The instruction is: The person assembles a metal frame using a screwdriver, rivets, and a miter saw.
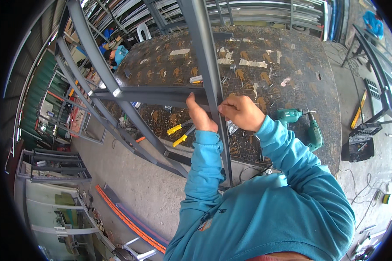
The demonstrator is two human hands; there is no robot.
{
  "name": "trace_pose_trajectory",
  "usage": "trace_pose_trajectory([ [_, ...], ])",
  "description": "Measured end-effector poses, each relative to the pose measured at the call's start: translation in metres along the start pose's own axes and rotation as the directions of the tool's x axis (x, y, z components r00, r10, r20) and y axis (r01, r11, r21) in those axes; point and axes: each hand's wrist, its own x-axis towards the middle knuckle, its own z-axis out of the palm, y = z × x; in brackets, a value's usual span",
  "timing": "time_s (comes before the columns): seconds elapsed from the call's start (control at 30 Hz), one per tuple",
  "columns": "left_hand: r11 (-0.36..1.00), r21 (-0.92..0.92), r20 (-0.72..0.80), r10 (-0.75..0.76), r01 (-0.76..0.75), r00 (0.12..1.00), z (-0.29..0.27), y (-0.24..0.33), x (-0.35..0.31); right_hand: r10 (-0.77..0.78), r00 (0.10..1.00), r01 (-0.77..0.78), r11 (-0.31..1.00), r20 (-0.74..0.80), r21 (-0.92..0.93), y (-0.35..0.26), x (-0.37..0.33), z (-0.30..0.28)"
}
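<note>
Fingers [238, 101] of the right hand [244, 113] were curled at the edge of a metal post; could not tell whether they pinched anything. Left hand [200, 116]: thumb upright at the crossbar, other fingers out of sight, so grip unclear. Worktop [300, 74] broad and dark, scuffed, with tan printed figures and torn pale paper patches. In front of it, the frame [202, 43]: smooth dark-grey metal lengths, straight-edged, joined into tall openings, post and crossbar meeting between the two hands. Right of the hands, two drills [314, 135], green-bodied with dark chucks, lay close together on the worktop. Left of the wrists, pliers [180, 133], smooth yellow handles spread. Below the right hand, a crumpled clear plastic bag [232, 127], partly covered. Smallest, pale scraps, scattered.
</note>
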Motion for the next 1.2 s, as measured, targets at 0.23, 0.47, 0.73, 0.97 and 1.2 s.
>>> trace_pose_trajectory([
  [0.23, 0.999, 0.03, 0.053, -0.02, 0.019, 0.998, -0.006, 0.004, -0.001, 0.353, 0.931, -0.365, 0.879, 0.095, 0.307, -0.017, 0.008, 0.0],
  [0.47, 0.991, -0.039, -0.097, 0.127, -0.131, 0.987, 0.005, 0.004, -0.009, 0.219, 0.968, -0.236, 0.961, 0.121, 0.144, 0.014, 0.003, -0.016],
  [0.73, 0.973, -0.23, 0.083, 0.016, 0.004, 0.996, 0.019, 0.026, -0.001, 0.613, 0.787, -0.603, 0.741, -0.068, -0.295, 0.233, -0.037, 0.022],
  [0.97, 0.906, -0.422, 0.231, 0.143, -0.033, 0.962, 0.09, 0.111, -0.001, 0.514, 0.84, -0.524, 0.686, -0.175, -0.505, 0.28, -0.045, 0.092],
  [1.2, 0.874, -0.48, 0.384, 0.131, 0.077, 0.914, 0.07, 0.174, -0.045, 0.511, 0.822, -0.546, 0.579, -0.253, -0.605, 0.27, -0.028, 0.115],
])
